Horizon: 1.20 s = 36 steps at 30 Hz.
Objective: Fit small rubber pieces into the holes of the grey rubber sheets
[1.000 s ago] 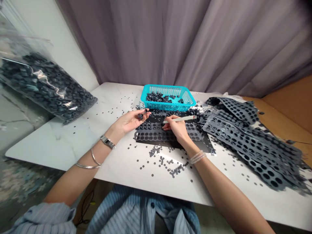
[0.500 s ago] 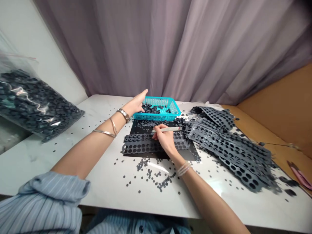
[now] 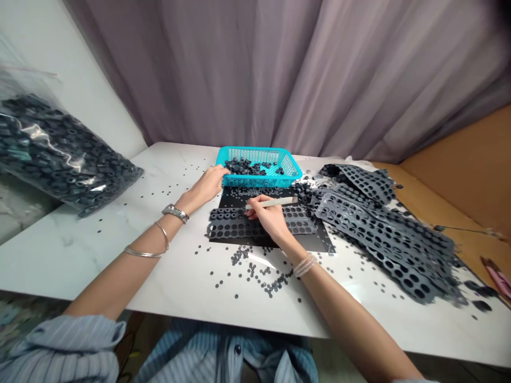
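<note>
My right hand is closed round a slim, pale, pen-like tool, with its lower end hidden by the fingers. That hand rests over a dark grey perforated strip on a black mat. Small black rings sit in the strip's upper left rows. At the near left corner of a turquoise basket, my left hand has its fingers bent together by the rim; what they hold, if anything, is hidden. Loose black rings lie heaped inside the basket, mostly to the left.
Stacked perforated sheets cover the right side of the table. A clear bag full of black pieces stands at the left. Small dark discs are scattered in front of the mat. A grey curtain hangs behind.
My left hand has drawn back from inside the basket to its left near corner, and its fingers have closed. My right hand stays over the strip with the tool. The view has shifted slightly.
</note>
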Tool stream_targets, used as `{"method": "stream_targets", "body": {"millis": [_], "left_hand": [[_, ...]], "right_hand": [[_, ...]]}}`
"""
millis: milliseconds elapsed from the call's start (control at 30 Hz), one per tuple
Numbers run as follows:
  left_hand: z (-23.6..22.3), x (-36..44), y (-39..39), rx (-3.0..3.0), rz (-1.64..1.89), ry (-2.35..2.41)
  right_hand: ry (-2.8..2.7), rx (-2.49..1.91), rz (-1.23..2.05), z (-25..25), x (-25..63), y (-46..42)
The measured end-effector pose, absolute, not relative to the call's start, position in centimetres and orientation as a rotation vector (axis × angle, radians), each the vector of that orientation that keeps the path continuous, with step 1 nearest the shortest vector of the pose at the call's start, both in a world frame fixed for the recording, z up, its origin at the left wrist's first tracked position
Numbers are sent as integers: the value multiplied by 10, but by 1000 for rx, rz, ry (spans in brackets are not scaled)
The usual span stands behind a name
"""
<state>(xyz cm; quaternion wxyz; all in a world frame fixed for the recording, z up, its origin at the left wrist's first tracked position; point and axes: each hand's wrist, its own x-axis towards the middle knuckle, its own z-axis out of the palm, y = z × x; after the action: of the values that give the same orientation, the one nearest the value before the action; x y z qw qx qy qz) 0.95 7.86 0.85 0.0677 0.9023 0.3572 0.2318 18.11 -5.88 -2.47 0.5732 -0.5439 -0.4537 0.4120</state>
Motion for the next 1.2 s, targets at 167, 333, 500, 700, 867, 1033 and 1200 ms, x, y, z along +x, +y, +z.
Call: {"method": "stream_targets", "body": {"millis": [167, 333, 500, 700, 867, 1033, 1200], "left_hand": [[9, -3, 63, 2778, 807, 1025], [17, 0, 25, 2819, 838, 1028], [7, 12, 9, 2797, 448, 955], [0, 16, 5, 2774, 460, 1029], [-5, 14, 5, 2769, 511, 1086], [-9, 16, 4, 2824, 496, 1018], [5, 10, 10, 2621, 524, 880]], "right_hand": [[-1107, -1270, 953, -26, 179, -59], [-1231, -1332, 855, -32, 177, -56], [-1357, -1397, 731, -34, 174, -55], [-1441, -1423, 662, -28, 170, -58], [-1512, -1488, 561, -21, 167, -61], [-1566, -1505, 519, -19, 165, -61], [-1597, -1500, 494, -22, 164, -60]]}}
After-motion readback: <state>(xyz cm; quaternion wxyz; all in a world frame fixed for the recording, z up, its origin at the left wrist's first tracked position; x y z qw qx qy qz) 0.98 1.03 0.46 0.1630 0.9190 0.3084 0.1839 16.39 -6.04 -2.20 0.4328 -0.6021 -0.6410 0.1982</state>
